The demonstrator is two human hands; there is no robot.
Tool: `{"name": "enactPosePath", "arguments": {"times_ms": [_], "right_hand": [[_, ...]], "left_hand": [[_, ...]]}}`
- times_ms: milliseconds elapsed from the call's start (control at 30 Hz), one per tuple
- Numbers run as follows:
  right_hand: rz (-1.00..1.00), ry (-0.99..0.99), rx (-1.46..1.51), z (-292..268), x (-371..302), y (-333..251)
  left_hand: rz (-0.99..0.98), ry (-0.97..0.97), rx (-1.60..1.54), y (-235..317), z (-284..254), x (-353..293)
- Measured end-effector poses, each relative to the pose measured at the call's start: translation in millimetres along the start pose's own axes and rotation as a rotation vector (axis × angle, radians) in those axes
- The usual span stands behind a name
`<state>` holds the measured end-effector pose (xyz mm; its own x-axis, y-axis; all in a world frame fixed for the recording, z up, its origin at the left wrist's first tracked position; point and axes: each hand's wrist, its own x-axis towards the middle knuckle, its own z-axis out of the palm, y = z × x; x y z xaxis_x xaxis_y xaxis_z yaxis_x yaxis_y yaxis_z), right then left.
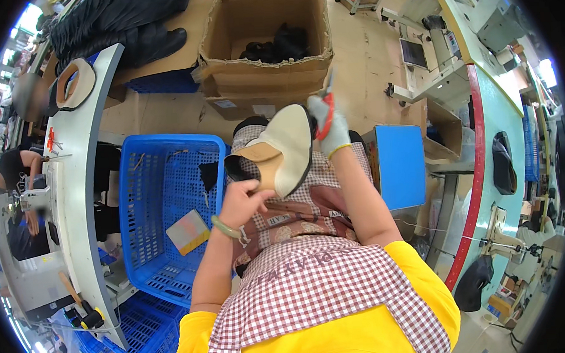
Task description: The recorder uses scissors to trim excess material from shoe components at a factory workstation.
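A cream shoe upper (290, 144) with a tan lining and a dark edge is over my lap. My left hand (240, 205), with a pale bangle at the wrist, pinches its tan end between thumb and fingers. Close by the upper's dark right edge is my right hand (339, 130), in a white glove. It is closed round red-handled scissors (325, 124), whose blades point away from me. Whether the glove touches the upper, I cannot tell.
A blue plastic crate (131, 216) with a small card box (188, 232) stands at my left. Ahead is an open cardboard box (252, 82) holding dark pieces. A blue-topped box (401, 164) is at my right. Worktables flank me, and a person (17, 168) sits far left.
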<state>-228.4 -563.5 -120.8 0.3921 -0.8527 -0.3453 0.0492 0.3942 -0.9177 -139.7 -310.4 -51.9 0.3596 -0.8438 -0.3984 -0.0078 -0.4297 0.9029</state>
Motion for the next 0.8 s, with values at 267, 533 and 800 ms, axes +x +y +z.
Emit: {"name": "enactPosePath", "arguments": {"times_ms": [267,533,800], "right_hand": [[-0.041,-0.054,0.192,-19.9,-38.7,-61.4],[0.095,-0.551,-0.252,7.1,-130.0,-78.4],[0.278,-1.011,-0.13,-1.9,-144.2,-56.6]], "left_hand": [[0.164,0.186,-0.579,2.1,-36.4,12.8],[0.237,0.307,-0.641,8.6,-43.1,22.0],[0.188,0.42,-0.626,5.6,-41.0,21.1]]}}
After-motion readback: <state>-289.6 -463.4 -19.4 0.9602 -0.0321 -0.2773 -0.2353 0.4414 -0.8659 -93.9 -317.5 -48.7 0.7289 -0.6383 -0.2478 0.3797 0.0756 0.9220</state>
